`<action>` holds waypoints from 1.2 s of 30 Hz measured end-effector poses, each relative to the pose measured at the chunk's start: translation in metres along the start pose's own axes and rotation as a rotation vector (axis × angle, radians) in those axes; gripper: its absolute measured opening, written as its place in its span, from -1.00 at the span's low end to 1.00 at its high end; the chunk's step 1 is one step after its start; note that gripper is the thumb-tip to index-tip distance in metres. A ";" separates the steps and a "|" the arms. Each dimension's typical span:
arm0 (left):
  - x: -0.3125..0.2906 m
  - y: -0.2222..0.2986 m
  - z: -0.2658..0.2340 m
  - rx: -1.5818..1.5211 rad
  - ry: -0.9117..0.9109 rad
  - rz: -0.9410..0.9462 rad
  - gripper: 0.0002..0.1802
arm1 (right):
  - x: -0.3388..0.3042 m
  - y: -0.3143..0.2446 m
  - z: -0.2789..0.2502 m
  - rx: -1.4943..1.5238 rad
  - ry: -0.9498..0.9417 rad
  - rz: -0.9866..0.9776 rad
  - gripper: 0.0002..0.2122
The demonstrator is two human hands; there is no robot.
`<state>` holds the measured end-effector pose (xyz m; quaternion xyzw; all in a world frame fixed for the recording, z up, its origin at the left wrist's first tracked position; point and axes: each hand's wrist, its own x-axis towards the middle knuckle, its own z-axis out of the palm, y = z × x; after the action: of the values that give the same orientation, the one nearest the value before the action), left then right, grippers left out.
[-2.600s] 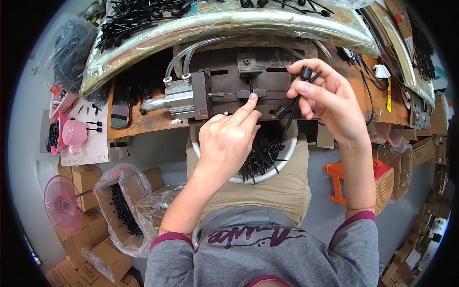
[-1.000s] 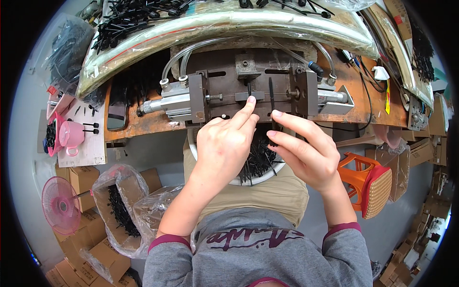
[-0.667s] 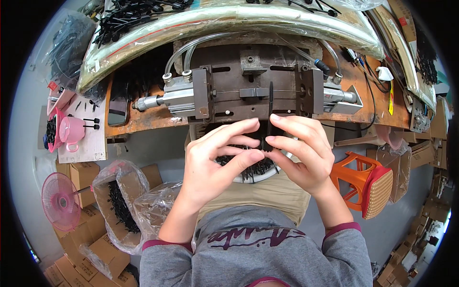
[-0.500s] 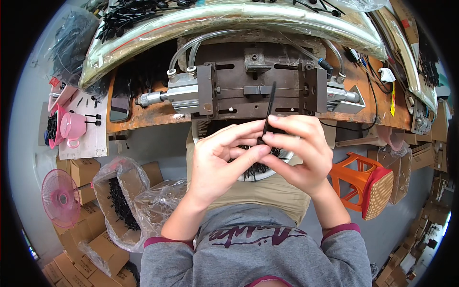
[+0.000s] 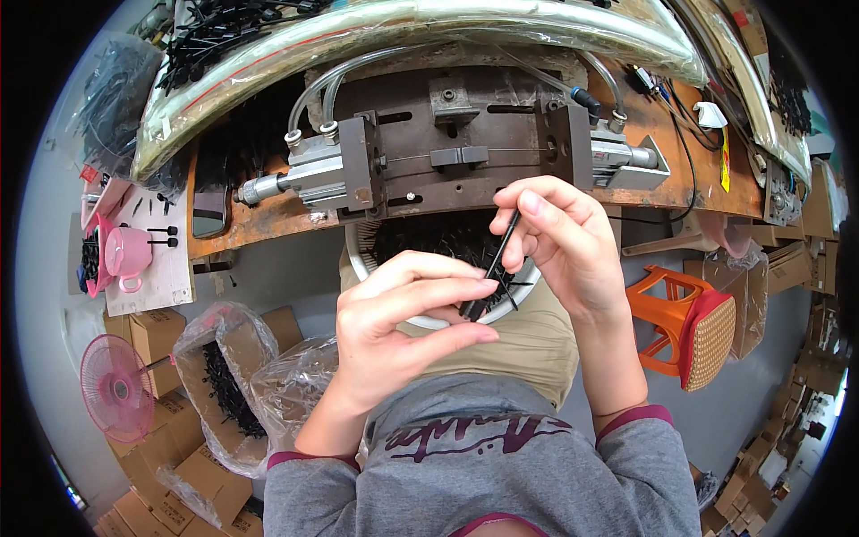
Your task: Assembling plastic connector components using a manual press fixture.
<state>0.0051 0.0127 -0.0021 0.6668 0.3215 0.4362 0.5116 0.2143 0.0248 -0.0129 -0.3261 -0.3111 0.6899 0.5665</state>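
A thin black rod [image 5: 503, 248] with a thicker black end slants between my hands, over a white basket [image 5: 354, 255] on my lap. My right hand [image 5: 577, 246] pinches its upper part between thumb and fingers. My left hand [image 5: 389, 309] is at the lower, thick end, its fingertips beside the rod and its thumb spread away below. Whether those fingertips touch the rod is hard to tell. Many similar black pieces [image 5: 420, 237] fill the basket, partly hidden by my hands.
Ahead, a metal clamping fixture [image 5: 461, 157] with two cylinders and clear hoses sits on a wooden bench [image 5: 698, 192]. To the left are a pink cup [image 5: 128, 251], a pink fan [image 5: 116, 387] and a plastic-lined box [image 5: 234, 331]. An orange stool [image 5: 667, 313] stands right.
The rod has come down toward me and tilts more. My right hand has shifted up to its upper part; my left thumb has moved away from it. The view has shifted slightly.
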 end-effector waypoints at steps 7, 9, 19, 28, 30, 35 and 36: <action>-0.002 0.002 -0.001 0.214 -0.102 0.306 -0.63 | 0.000 -0.004 -0.003 -0.110 0.156 -0.192 -0.78; 0.001 0.001 -0.001 0.305 -0.073 0.374 -0.63 | -0.003 -0.002 0.004 -0.107 0.116 -0.126 -0.78; 0.000 -0.004 0.003 0.376 -0.028 0.414 -0.64 | -0.008 0.003 0.015 -0.067 0.087 -0.123 -0.77; 0.001 -0.006 0.003 0.392 -0.037 0.425 -0.64 | -0.008 0.004 0.013 -0.085 0.080 -0.135 -0.78; 0.001 -0.006 0.004 0.399 -0.034 0.426 -0.64 | -0.008 0.004 0.012 -0.112 0.076 -0.150 -0.79; 0.000 -0.006 0.003 0.418 -0.030 0.425 -0.64 | -0.008 0.004 0.012 -0.123 0.075 -0.156 -0.81; 0.001 -0.007 0.003 0.417 -0.032 0.425 -0.64 | -0.007 0.005 0.012 -0.135 0.076 -0.166 -0.82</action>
<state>0.0080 0.0140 -0.0085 0.8166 0.2492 0.4477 0.2658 0.2034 0.0160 -0.0089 -0.3628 -0.3610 0.6052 0.6097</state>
